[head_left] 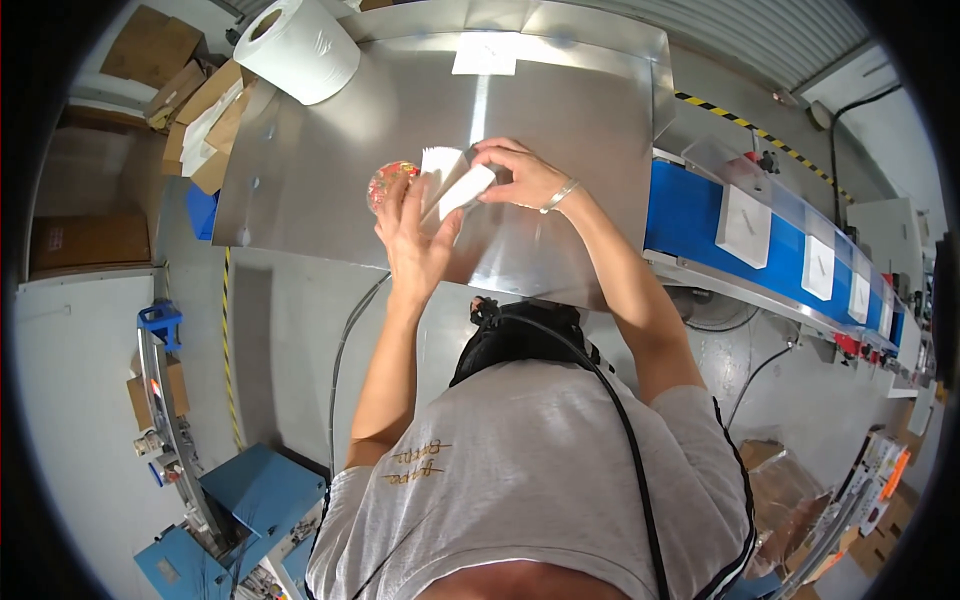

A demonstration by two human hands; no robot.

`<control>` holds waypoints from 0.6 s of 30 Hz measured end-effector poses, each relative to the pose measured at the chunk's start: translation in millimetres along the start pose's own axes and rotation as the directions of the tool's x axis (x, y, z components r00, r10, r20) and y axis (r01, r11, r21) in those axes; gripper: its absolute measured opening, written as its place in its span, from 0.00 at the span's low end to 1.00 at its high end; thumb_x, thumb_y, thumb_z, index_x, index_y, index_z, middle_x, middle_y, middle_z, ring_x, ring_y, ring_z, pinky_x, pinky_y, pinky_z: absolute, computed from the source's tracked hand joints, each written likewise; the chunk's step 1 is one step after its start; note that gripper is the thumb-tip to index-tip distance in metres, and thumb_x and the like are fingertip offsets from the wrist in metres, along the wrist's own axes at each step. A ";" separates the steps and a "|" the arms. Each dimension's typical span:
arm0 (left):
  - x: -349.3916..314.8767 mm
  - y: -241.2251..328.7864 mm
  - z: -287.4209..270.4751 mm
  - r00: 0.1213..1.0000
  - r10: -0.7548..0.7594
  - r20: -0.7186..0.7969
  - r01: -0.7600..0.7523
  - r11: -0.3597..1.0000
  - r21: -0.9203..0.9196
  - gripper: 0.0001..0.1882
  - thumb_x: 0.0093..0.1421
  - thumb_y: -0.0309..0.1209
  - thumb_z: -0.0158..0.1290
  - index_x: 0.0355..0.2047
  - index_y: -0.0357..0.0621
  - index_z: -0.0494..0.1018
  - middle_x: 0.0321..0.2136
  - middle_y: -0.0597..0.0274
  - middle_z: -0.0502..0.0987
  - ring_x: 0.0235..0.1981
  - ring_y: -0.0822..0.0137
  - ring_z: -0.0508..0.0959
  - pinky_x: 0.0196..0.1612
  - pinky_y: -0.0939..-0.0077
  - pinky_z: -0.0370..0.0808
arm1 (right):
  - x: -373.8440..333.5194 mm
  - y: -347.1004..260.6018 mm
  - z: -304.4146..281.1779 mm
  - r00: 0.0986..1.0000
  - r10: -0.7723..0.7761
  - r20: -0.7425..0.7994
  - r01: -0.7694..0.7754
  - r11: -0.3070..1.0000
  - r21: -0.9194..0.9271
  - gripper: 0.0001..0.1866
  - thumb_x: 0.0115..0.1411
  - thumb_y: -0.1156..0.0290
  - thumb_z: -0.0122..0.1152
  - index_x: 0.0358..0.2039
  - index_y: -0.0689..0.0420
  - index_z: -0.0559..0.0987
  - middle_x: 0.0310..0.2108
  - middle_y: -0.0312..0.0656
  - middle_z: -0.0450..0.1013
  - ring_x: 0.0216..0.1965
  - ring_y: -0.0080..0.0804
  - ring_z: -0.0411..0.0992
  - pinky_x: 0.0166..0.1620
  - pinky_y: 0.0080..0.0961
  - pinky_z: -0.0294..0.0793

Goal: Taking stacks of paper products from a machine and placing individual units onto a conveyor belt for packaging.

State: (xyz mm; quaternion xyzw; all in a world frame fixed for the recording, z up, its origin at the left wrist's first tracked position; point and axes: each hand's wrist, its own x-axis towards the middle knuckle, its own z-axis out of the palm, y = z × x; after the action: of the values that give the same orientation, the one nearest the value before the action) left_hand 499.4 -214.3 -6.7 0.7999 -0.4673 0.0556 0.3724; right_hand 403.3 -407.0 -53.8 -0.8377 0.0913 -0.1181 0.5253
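Over the metal table, my left hand [412,242] is closed on a white folded piece [466,192], like a small paper carton, with its thumb along the near side. A second white part with a jagged top edge [441,163] stands up between my hands; whether it belongs to the same piece I cannot tell. My right hand [528,182] pinches the right end of the white piece. Just behind my left fingers shows a rounded, shiny red patterned thing [390,178]; these fingers partly cover it, and whether they grip it I cannot tell.
The metal table [330,190] has raised edges. A large white roll [298,50] stands at its far left, and a white sheet [486,54] lies at the back. On the right, a blue conveyor [685,215] carries several flat white packs [743,226]. Cardboard boxes [212,125] are stacked left.
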 end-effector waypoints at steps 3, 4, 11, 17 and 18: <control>7.9 4.7 -6.3 0.993 -0.116 0.020 0.115 0.992 0.042 0.22 0.49 0.29 0.61 0.46 0.41 0.72 0.49 0.52 0.70 0.49 0.50 0.68 0.52 0.57 0.62 | -24.6 -9.2 -7.2 0.977 0.209 0.037 -0.208 0.912 0.355 0.19 0.57 0.69 0.63 0.49 0.55 0.71 0.44 0.38 0.70 0.47 0.25 0.67 0.48 0.22 0.69; 6.6 -6.8 -3.5 0.996 -0.089 0.004 0.088 0.989 0.116 0.21 0.49 0.29 0.60 0.45 0.41 0.73 0.49 0.52 0.71 0.49 0.51 0.68 0.51 0.57 0.63 | -33.7 13.6 -1.5 0.977 0.191 -0.099 -0.117 0.856 0.504 0.16 0.60 0.67 0.60 0.45 0.60 0.71 0.39 0.35 0.71 0.41 0.21 0.69 0.46 0.19 0.69; 5.1 13.9 11.5 0.995 -0.080 0.061 0.074 0.993 0.093 0.11 0.52 0.24 0.56 0.38 0.39 0.76 0.33 0.48 0.77 0.37 0.48 0.76 0.41 0.59 0.72 | -159.8 75.5 -82.2 0.464 0.470 -0.751 -0.479 0.846 0.234 0.22 0.56 0.53 0.61 0.33 0.63 0.76 0.23 0.39 0.70 0.26 0.24 0.65 0.31 0.24 0.68; -2.1 54.8 36.7 0.915 0.008 0.403 0.123 0.946 -0.300 0.12 0.55 0.28 0.56 0.41 0.42 0.76 0.37 0.48 0.78 0.34 0.51 0.79 0.36 0.67 0.75 | -235.1 71.8 -140.2 0.288 0.087 -0.954 -0.951 0.141 -0.274 0.32 0.49 0.48 0.65 0.50 0.54 0.72 0.47 0.47 0.72 0.47 0.49 0.69 0.47 0.41 0.68; -3.1 60.1 39.6 0.915 0.006 0.403 0.122 0.949 -0.291 0.12 0.55 0.28 0.56 0.41 0.42 0.76 0.37 0.48 0.78 0.34 0.51 0.79 0.36 0.67 0.75 | -235.4 60.9 -139.6 0.413 0.090 -0.906 -0.887 0.267 -0.378 0.42 0.44 0.48 0.69 0.56 0.53 0.66 0.53 0.47 0.67 0.54 0.51 0.63 0.54 0.45 0.62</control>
State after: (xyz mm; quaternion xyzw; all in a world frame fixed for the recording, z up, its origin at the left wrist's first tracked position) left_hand 439.9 -255.0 -3.7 0.7395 -0.5118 -0.1940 0.3920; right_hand 135.6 -487.9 -74.1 -0.7488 0.6334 -0.1898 -0.0455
